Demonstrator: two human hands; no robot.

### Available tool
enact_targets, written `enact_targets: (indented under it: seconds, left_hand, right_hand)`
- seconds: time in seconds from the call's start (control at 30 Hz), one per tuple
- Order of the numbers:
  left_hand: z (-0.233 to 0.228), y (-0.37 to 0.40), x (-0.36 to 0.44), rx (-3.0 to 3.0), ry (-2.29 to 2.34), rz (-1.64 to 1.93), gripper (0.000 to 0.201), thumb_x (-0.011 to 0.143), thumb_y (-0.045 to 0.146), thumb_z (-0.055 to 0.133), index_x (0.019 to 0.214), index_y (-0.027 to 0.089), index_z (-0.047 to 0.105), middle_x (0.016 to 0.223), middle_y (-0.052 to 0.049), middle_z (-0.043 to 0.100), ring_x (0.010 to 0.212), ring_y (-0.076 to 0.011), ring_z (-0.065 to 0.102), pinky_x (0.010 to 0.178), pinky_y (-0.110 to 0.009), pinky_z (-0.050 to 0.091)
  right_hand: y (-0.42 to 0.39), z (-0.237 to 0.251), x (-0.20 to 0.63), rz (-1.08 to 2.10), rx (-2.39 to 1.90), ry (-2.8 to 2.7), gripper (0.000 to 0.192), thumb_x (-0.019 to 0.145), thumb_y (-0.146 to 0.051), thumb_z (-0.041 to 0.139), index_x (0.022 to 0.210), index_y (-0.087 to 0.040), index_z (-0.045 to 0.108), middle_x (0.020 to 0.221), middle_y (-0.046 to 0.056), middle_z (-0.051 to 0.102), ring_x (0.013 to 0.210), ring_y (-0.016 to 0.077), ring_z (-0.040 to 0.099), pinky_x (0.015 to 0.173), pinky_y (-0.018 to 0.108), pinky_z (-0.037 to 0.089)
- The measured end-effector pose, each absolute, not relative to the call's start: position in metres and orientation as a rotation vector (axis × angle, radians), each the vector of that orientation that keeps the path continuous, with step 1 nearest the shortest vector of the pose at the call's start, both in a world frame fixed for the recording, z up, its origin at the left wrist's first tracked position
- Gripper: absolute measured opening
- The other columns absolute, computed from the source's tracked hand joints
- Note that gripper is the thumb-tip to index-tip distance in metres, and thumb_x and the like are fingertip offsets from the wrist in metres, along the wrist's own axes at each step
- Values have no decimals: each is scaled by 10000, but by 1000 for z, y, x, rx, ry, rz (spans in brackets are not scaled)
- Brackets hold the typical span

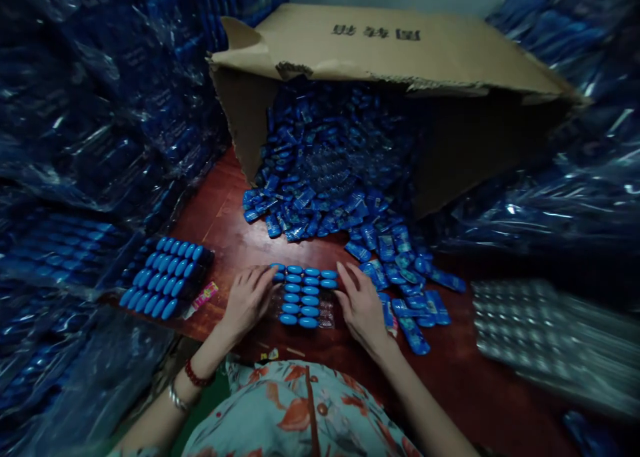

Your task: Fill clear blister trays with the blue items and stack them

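Observation:
A clear plastic tray lies on the table in front of me, partly filled with rows of glossy blue oval pieces. The two middle columns hold blue pieces from top to bottom, while the right column has them only in its upper rows. At the tray's upper left corner, my left hand has thumb and forefinger closed at a blue oval piece. My right hand curls at the upper right edge, its fingertips at the ends of the blue pieces there. Exact finger contact is hard to see.
A cardboard box lies open towards me, spilling small blue packets onto the table. Filled trays are stacked at left, nested clear trays at right. Plastic-wrapped stacks rise around. A pink packet lies left.

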State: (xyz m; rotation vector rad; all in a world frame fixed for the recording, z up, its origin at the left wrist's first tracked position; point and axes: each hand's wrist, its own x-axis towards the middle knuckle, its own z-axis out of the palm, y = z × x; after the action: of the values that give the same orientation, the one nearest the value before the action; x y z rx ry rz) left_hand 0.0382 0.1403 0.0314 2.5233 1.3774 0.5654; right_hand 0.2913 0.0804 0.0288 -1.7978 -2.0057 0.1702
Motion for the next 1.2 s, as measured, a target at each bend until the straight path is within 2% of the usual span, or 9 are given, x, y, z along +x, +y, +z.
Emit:
enact_targets:
  seconds: [0.1, 0.17, 0.3, 0.43, 0.57, 0.73, 0.83, 0.97, 1.2]
  left_hand:
    - [21, 150, 55, 2241, 1466, 718, 499, 909, 314, 401, 1395, 221, 338, 1368, -126, 445, 1264, -272, 395, 1031, -463, 328]
    - [15, 158, 67, 2080, 1367, 675, 531, 928, 348, 339, 1434, 211, 254, 1451, -114, 348, 1331, -251, 321, 1075, -463, 285]
    - [11, 171, 72, 1872, 1141, 664, 521, 940, 396, 280, 1431, 220, 267, 1488, -67, 299, 1360, -200, 287, 1112, -402, 263]
    - [10, 193, 65, 1676, 1320, 891, 432, 941, 387, 300, 1273, 177, 479, 1261, -110, 538, 1156, -201, 514, 984, -367, 416]
    - [5, 239, 68, 1891, 1584, 856, 343, 850, 368, 527, 1111, 146, 556, 1103, -120, 555, 1005, -233, 555, 891, -388, 453]
    - [7, 271, 82, 2218, 1759, 464, 460, 830, 321, 564, 1225, 103, 475, 1174, -203, 486, 1103, -334, 463, 898, -461, 411]
    - [6, 260, 75, 2255, 1754, 331, 382, 866, 188, 453, 1235, 93, 467, 1137, -211, 513, 1084, -328, 468, 868, -445, 427]
    - [3, 224, 37, 2257, 1677, 325, 391, 839, 111, 419, 1224, 125, 485, 1090, -167, 545, 1027, -281, 507, 886, -429, 430]
    - [8, 142, -18, 1719, 1666, 751, 367, 872, 356, 434, 1178, 174, 526, 1038, -80, 581, 908, -193, 589, 830, -332, 489]
  right_hand:
    - [95, 23, 274, 310, -1770, -1962, 590, 929, -412, 344, 1460, -202, 198, 1472, 135, 279, 1355, 279, 251, 1049, 484, 314]
    - [102, 18, 266, 394, -1765, -1950, 591, 927, -436, 335, 1454, -192, 223, 1488, 132, 257, 1372, 278, 215, 1061, 483, 296]
    - [100, 14, 277, 447, -1695, -1882, 491, 951, -374, 289, 1407, -200, 337, 1404, 109, 417, 1292, 213, 372, 1028, 404, 356]
    - [88, 17, 314, 105, -2026, -1753, 372, 938, -307, 343, 1222, -164, 537, 1089, 130, 620, 1017, 248, 556, 861, 421, 452]
    - [89, 22, 330, -92, -2430, -1930, 347, 884, -207, 424, 1198, -93, 517, 1041, 200, 584, 870, 281, 601, 670, 382, 477]
    - [92, 33, 320, 302, -2552, -2094, 462, 839, -159, 459, 1296, -132, 399, 1134, 186, 522, 684, 194, 646, 549, 285, 447]
    - [80, 34, 328, 551, -2506, -2067, 517, 820, -249, 525, 1312, -166, 391, 1173, 176, 512, 735, 219, 657, 599, 302, 456]
    - [55, 32, 343, 698, -2138, -1863, 328, 864, -345, 486, 1137, -168, 526, 1020, 111, 608, 771, 205, 633, 672, 311, 473]
    - [49, 24, 308, 571, -1657, -1579, 206, 873, -367, 506, 979, -212, 590, 944, 59, 649, 880, 193, 613, 805, 331, 491]
